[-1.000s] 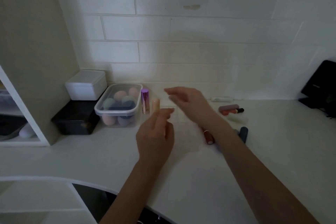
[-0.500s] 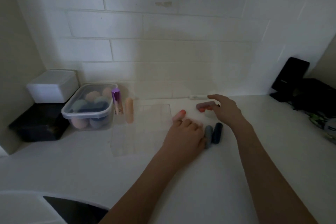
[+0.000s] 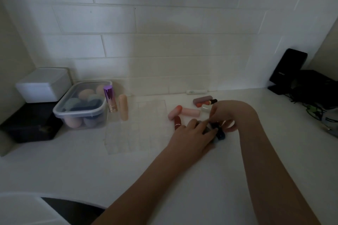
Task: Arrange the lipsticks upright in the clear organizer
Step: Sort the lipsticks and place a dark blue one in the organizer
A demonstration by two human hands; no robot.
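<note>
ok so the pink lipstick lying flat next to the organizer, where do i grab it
Pinch the pink lipstick across its middle from above, probably with fingers on its two long sides. It lies flat on the counter, and the top is clear; other tubes crowd its ends.

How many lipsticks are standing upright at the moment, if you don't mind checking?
2: the purple-capped lipstick beside the lidded sponge container, and the peach lipstick just right of it. The rest lie flat near the hands, some possibly hidden.

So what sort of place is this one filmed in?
Most likely a home vanity or bathroom counter: a white counter against a white tiled wall, lipsticks lying loose beside a clear organizer, and a lidded tub of makeup sponges at the left.
</note>
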